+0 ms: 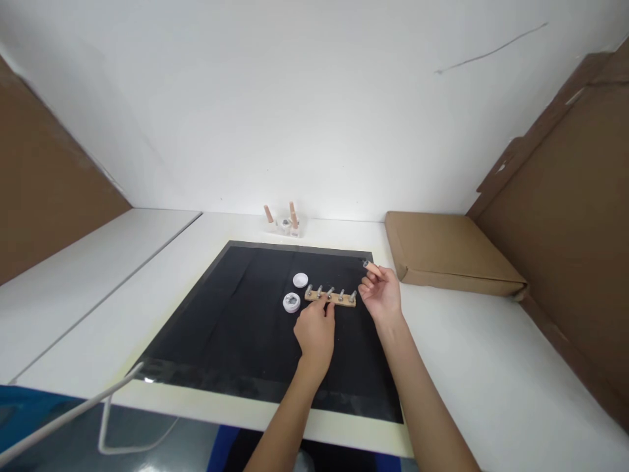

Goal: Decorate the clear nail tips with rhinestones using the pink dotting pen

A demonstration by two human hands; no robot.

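A narrow wooden strip (348,301) bears a row of several clear nail tips (353,296) on small metal mounts. At its middle, my left hand (314,330) is closed, thumb and finger gripping the strip's near edge; they hide part of it. My right hand (386,295) is raised beside the strip's right end and pinches a peach-coloured nail polish brush cap (374,269), its dark tip pointing up and left. Left of the strip sits a small round white jar (291,303) with silvery contents. Its white lid (300,280) lies just behind it.
A black mat (221,314) lies under the work on a white table (472,354). Against the back wall stand several small bottles (294,229), some with peach caps. A flat cardboard box (447,246) sits at the right. A white cable (73,414) crosses the lower left.
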